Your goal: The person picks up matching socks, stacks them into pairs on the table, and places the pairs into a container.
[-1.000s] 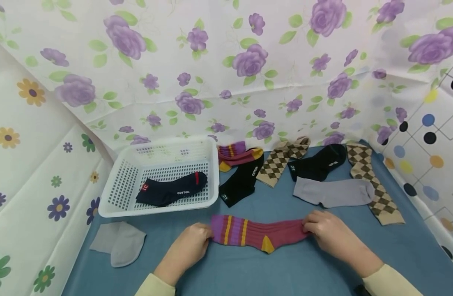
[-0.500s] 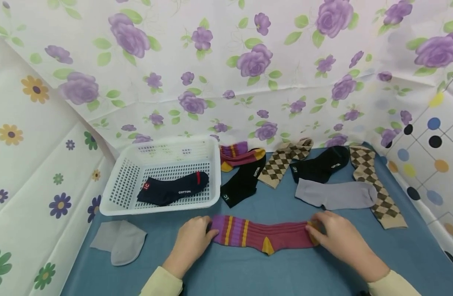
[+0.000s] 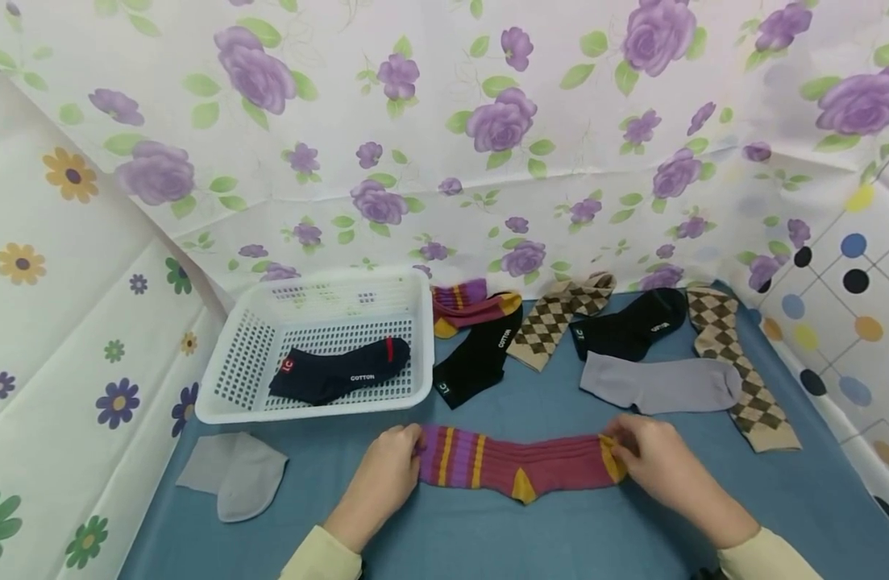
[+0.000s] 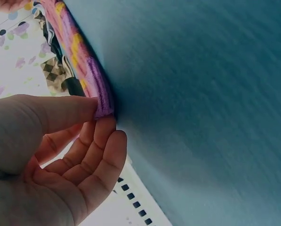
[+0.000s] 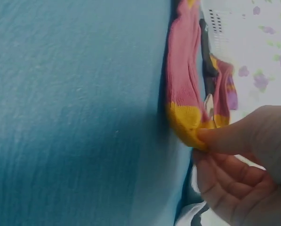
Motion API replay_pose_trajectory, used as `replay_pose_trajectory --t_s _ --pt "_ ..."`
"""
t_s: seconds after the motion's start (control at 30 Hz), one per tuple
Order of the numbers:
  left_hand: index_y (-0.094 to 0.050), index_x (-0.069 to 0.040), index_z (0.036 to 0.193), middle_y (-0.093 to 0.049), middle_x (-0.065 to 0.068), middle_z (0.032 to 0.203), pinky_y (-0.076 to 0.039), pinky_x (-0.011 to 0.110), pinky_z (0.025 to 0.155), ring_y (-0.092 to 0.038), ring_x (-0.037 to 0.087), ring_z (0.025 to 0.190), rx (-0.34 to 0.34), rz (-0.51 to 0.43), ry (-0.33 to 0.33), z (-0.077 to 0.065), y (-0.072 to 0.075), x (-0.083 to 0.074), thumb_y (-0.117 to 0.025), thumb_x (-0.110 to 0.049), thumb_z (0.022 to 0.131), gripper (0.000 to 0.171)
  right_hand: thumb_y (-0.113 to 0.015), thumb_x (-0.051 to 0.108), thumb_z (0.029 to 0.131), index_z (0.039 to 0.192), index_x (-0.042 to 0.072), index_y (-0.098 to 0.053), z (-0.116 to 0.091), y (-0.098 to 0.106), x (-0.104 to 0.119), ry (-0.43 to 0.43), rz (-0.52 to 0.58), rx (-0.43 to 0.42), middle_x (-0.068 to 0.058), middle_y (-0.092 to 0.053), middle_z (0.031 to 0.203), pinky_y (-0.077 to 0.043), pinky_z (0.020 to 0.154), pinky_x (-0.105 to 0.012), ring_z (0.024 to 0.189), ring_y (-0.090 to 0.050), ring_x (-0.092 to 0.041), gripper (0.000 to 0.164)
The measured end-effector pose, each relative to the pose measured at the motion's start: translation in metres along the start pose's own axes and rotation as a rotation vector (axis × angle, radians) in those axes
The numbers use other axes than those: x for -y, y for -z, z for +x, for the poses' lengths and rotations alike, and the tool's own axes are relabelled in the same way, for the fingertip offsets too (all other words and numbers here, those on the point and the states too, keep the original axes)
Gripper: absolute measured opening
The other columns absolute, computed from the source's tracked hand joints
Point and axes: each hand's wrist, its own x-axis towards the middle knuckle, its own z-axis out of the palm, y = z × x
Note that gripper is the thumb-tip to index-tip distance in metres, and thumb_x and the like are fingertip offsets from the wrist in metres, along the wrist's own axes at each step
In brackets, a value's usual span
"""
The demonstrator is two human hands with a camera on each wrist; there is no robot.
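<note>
A rose-red sock (image 3: 560, 464) with a purple-and-yellow striped cuff and yellow heel and toe lies stretched sideways at the front of the table. My left hand (image 3: 389, 471) pinches its cuff; the left wrist view shows the purple edge (image 4: 101, 96) between thumb and fingers. At the other end my right hand (image 3: 658, 459) pinches the yellow toe (image 5: 187, 123) between thumb and fingertips. A similar sock (image 3: 480, 304) lies at the back beside the basket, partly covered by a black sock (image 3: 480, 358).
A white basket (image 3: 313, 415) at the left holds a navy sock (image 3: 342, 372). A folded grey sock (image 3: 234, 475) lies in front of it. Behind my right hand are a lilac-grey sock (image 3: 658, 385), another black sock (image 3: 629, 324) and two argyle socks (image 3: 553, 322). Patterned cloth walls surround the blue table.
My right hand has shifted slightly right and its fingers have moved off the yellow toe, which now shows. My left hand still holds the cuff, after briefly changing its finger position.
</note>
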Motion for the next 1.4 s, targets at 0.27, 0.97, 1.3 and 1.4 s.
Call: replay_pose_trajectory --t_s 0.27,0.97,1.3,1.4 --pt "-0.059 -0.014 0.078 -0.047 -0.005 0.07 -0.041 0.026 0.053 -0.044 0.007 0.061 -0.02 0.057 0.042 -0.009 0.003 0.004 -0.062 0.001 0.077 0.015 -0.07 0.008 0.08 0.091 0.02 -0.064 0.0 -0.004 0.007 0.043 -0.033 -0.084 0.008 -0.057 0.081 -0.044 0.054 -0.023 0.066 -0.05 -0.005 0.018" --pt "-0.056 -0.006 0.11 -0.053 0.002 0.085 -0.044 0.03 0.062 -0.047 0.012 0.07 0.079 -0.085 0.153 0.002 -0.008 -0.015 -0.074 -0.037 0.078 0.047 -0.072 0.03 0.081 0.096 0.017 -0.066 -0.013 -0.032 0.044 0.097 -0.208 -0.117 0.006 -0.061 0.086 -0.048 0.064 -0.028 0.074 -0.053 -0.004 0.02" --pt "-0.061 -0.004 0.11 -0.053 0.006 0.088 -0.045 0.034 0.069 -0.048 0.016 0.076 0.092 -0.072 0.154 0.002 -0.011 -0.013 -0.079 -0.034 0.072 0.052 -0.07 0.036 0.082 0.114 0.003 -0.062 -0.014 -0.038 0.034 0.117 -0.296 -0.112 -0.014 -0.061 0.109 -0.048 0.077 -0.043 0.098 -0.058 -0.027 0.046" --pt "-0.063 -0.004 0.11 -0.053 0.007 0.089 -0.045 0.035 0.07 -0.048 0.017 0.078 0.092 -0.036 0.148 0.003 -0.011 -0.016 -0.08 -0.034 0.071 0.052 -0.067 0.039 0.085 0.119 0.002 -0.06 -0.015 -0.04 0.031 0.131 -0.341 -0.093 -0.018 -0.058 0.116 -0.046 0.081 -0.046 0.106 -0.055 -0.032 0.051"
